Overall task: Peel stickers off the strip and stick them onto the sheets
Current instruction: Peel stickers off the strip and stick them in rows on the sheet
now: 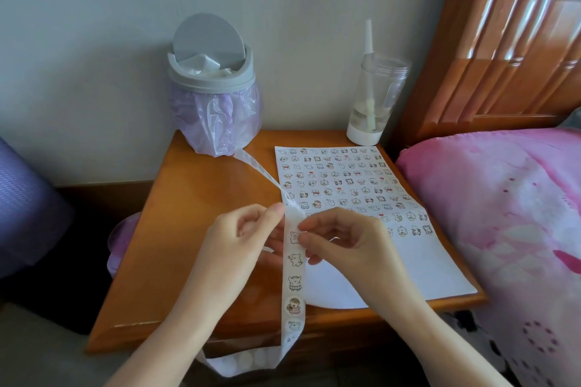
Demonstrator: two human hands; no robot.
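Note:
A long white sticker strip with small cartoon animal stickers runs from the bin down past the table's front edge. My left hand pinches the strip near its top between thumb and fingers. My right hand pinches at a sticker on the strip's right edge, level with my left hand. A white sheet lies on the right half of the wooden bedside table. Rows of small stickers cover the sheet's upper part; its lower part is blank. Both hands hover over the sheet's lower left corner.
A grey swing-lid bin with a purple bag stands at the table's back left. A clear bottle with a white base stands at the back right. A pink-covered bed and wooden headboard border the table's right side.

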